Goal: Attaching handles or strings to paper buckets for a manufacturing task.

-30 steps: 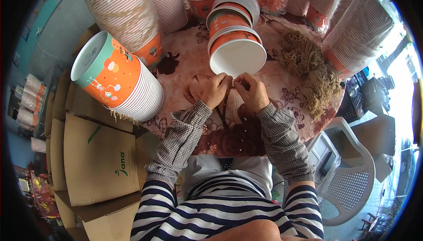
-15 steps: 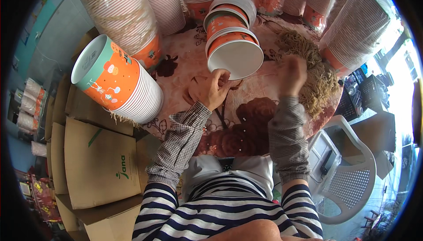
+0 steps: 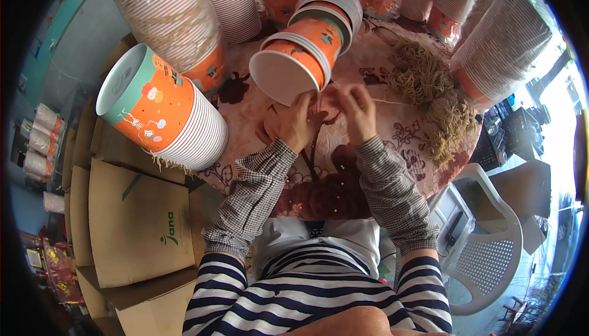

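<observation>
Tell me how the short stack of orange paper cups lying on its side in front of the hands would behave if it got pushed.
The stack of orange paper cups lies on its side, so a sideways nudge would probably roll it in a curve, since the cups taper. Being thin paper, it likely feels light and slides easily on the flowered tablecloth. The nested cups may slip apart; the left hand touches the open rim.

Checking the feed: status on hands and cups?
Left hand on the cup stack, at its rim. Right hand beside it, pinching a string. String pile right; nothing between.
</observation>
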Demonstrator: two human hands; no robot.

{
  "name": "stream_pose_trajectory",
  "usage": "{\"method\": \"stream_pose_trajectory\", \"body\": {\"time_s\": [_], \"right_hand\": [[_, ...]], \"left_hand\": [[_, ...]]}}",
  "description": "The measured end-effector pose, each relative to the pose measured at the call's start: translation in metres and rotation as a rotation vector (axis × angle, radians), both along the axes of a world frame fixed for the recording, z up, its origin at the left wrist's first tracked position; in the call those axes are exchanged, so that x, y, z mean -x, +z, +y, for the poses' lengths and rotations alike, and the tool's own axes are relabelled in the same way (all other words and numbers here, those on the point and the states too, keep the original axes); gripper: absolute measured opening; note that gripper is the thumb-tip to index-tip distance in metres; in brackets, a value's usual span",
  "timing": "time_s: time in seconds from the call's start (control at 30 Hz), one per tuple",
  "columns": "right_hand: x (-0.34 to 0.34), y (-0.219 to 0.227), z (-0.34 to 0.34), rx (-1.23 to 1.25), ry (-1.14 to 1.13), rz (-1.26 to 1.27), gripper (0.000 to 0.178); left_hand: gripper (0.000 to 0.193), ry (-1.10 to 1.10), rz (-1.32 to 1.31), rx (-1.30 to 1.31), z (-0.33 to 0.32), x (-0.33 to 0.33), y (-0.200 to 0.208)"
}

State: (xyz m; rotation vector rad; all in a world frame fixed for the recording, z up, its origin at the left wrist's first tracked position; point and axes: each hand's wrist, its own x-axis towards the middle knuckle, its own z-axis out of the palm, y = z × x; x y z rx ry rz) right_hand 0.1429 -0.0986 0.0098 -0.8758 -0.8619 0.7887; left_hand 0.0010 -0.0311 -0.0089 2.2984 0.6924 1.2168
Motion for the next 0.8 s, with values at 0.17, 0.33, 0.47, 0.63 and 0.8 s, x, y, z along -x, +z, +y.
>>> {"method": "stream_pose_trajectory", "body": {"time_s": [0.17, 0.33, 0.47, 0.63, 0.8], "right_hand": [[0.013, -0.01, 0.004, 0.126, 0.177, -0.116, 0.013], [-0.003, -0.016, 0.024, 0.026, 0.135, -0.057, 0.013], [-0.016, -0.014, 0.024, 0.034, 0.091, -0.085, 0.015], [-0.006, -0.007, 0.006, 0.071, 0.169, -0.178, 0.016], [-0.001, 0.002, 0.003, 0.002, 0.167, -0.143, 0.012]], "left_hand": [[0.022, 0.19, 0.042, -0.039, 0.008, 0.007, 0.006], [0.015, 0.215, -0.012, 0.006, 0.007, 0.006, 0.015], [0.014, 0.077, -0.192, 0.135, 0.002, 0.014, 0.022], [0.018, 0.03, -0.284, 0.203, 0.001, 0.017, 0.02], [0.021, 0.02, -0.677, 0.43, 0.019, 0.031, 0.015]]}}
